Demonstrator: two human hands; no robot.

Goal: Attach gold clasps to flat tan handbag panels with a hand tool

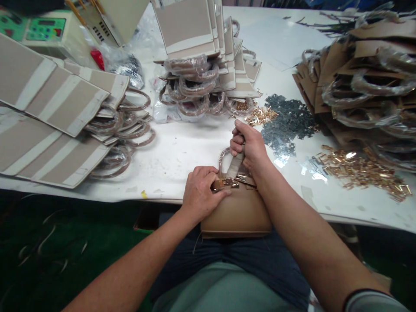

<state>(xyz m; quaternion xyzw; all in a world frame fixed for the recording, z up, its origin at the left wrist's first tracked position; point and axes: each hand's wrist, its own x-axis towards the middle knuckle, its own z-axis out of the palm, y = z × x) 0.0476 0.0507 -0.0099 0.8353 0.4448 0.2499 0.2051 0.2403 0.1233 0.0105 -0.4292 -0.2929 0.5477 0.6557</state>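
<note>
A tan bag piece (235, 214) rests at the table's front edge, partly over my lap. Gold-coloured metal fittings (225, 183) sit along its upper edge, and a plastic-wrapped loop handle (222, 159) rises behind them. My left hand (201, 190) grips the bag's left upper part, its fingers curled over the edge and its thumb beside the fitting. My right hand (247, 145) is a closed fist around a flat greyish strip (234, 166), which slants down to the fittings. Whether the strip is a wrapped tool or a strap I cannot tell.
Stacked beige bag panels (74, 104) lie left, more stand in the middle (185, 26), and brown bag pieces (338, 73) are piled right. Loose dark metal plates (287, 117) and gold fittings (364, 169) are spread nearby. A machine with green panels (45, 29) stands back left.
</note>
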